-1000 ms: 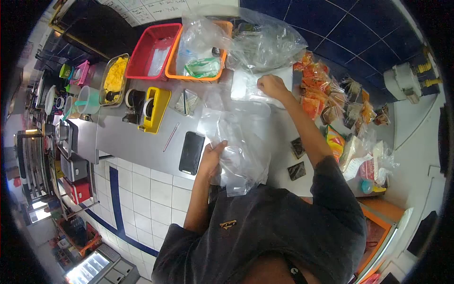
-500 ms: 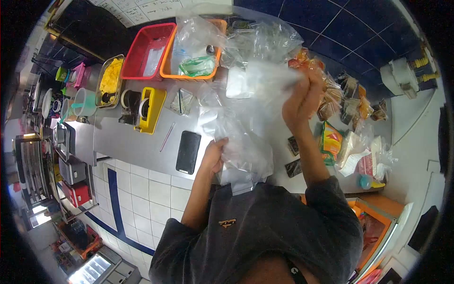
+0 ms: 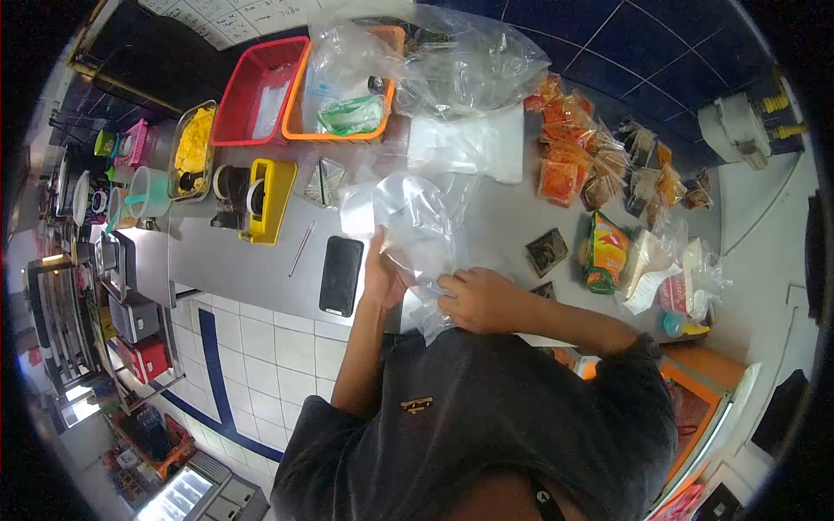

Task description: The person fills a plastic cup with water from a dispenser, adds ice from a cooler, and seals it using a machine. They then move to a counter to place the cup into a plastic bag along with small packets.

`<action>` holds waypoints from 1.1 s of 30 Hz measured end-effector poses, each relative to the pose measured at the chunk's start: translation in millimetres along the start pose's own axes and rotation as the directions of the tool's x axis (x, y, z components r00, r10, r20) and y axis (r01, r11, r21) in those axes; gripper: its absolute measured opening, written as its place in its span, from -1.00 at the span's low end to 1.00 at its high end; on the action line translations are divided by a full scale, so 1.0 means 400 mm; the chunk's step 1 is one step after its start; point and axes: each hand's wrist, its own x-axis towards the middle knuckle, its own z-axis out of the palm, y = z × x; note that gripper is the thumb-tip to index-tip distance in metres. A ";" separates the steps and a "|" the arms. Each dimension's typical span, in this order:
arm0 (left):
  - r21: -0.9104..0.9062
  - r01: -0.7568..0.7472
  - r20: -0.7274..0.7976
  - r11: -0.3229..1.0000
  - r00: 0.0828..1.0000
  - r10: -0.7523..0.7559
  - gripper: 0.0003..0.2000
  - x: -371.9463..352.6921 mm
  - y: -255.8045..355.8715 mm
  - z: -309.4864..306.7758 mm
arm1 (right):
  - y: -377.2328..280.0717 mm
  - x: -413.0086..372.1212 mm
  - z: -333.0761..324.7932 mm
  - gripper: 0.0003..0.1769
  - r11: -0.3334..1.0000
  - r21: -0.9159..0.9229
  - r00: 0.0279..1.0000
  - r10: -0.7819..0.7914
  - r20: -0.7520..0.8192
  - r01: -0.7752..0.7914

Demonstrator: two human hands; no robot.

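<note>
A clear plastic bag (image 3: 421, 217) hangs between my hands, close to the counter's front edge. My left hand (image 3: 383, 276) grips its left side, fingers closed on the film. Lower down on the right, the curled fingers of my right hand (image 3: 476, 298) pinch the bag near its lower end. Behind the bag lies a stack of white sheets (image 3: 486, 143), partly under a large heap of clear plastic (image 3: 473, 65). A black phone (image 3: 342, 276) rests just left of my left hand, with a pen (image 3: 302, 249) beside it.
Red (image 3: 228, 117) and orange (image 3: 294, 122) baskets stand at the back, near a yellow tape dispenser (image 3: 280, 201) and a container of yellow food (image 3: 196, 148). At right lie several packets of orange food (image 3: 560, 174), a dark packet (image 3: 546, 252) and a yellow-green pouch (image 3: 606, 252).
My right hand has come down from the back right to the bag's lower end, uncovering the white sheets and orange packets. The bag has shifted and changed shape.
</note>
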 end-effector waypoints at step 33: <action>-0.595 -0.527 -0.201 0.607 0.828 0.523 -0.52 0.768 0.002 0.185 | 0.453 0.187 -0.251 -0.79 0.743 -0.288 0.783 0.488 -0.386 -0.604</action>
